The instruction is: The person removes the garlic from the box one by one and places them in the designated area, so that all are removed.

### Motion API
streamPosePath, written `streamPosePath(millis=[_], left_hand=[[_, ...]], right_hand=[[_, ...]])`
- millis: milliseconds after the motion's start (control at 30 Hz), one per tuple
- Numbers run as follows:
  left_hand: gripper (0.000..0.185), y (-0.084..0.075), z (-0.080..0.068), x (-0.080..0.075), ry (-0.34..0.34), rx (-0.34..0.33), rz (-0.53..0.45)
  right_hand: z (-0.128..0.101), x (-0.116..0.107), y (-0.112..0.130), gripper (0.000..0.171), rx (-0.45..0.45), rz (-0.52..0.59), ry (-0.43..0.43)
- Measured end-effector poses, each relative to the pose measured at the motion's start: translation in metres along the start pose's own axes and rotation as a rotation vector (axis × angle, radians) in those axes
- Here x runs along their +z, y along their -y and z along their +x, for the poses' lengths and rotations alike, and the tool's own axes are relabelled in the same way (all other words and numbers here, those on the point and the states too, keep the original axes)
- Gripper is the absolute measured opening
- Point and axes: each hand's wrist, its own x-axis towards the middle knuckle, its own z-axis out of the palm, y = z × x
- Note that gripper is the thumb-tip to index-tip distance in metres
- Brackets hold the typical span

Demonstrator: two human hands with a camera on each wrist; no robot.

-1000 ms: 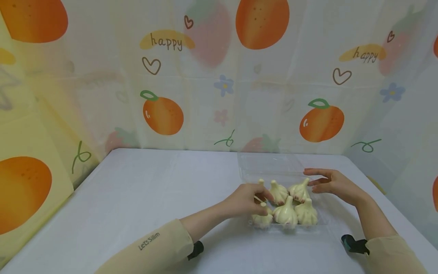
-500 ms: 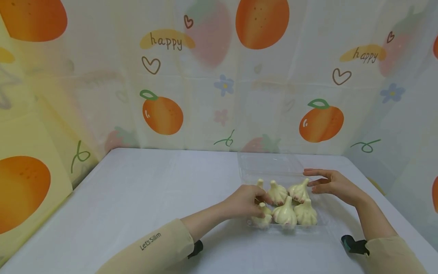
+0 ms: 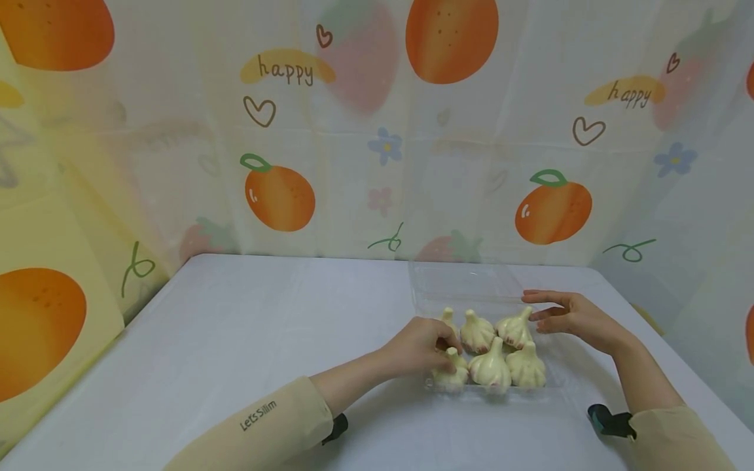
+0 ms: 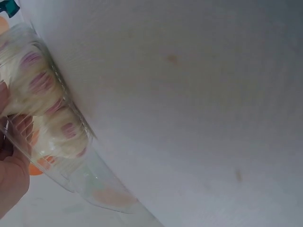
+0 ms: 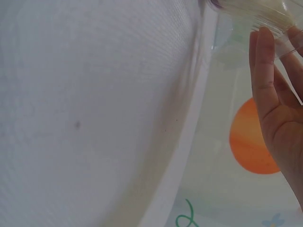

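Both your hands are at the clear plastic clamshell box [image 3: 471,288] full of cream-white garlic bulbs with purple streaks [image 3: 491,350], toward the right side of the white cloth-covered bench [image 3: 265,340], nearer the front edge than the back.

Your left hand [image 3: 421,345] has its grip curled around the front-left garlic bulb [image 3: 450,373], fingers reaching in over the box's left side, so it's holding that one. Your right hand [image 3: 568,314] sits at the box's right side with fingers straight and loose, tips just by the back-right bulb [image 3: 515,327], gripping nothing. The box lid stands open toward the bench's back edge. Six bulbs show, packed touching each other. Fruit-print curtain [image 3: 365,131] hangs behind the bench.
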Motion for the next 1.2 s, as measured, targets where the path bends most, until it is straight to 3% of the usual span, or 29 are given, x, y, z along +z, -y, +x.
streamPosePath(millis=[433, 1200], left_hand=[[0.009, -0.001, -0.001, 0.003, -0.052, -0.012, 0.006], [0.017, -0.013, -0.002, -0.006, -0.178, -0.02, -0.215]], right_hand=[[0.0, -0.001, -0.001, 0.055, 0.017, -0.027, -0.006], [0.0, -0.001, -0.002, 0.054, 0.012, -0.032, -0.007]])
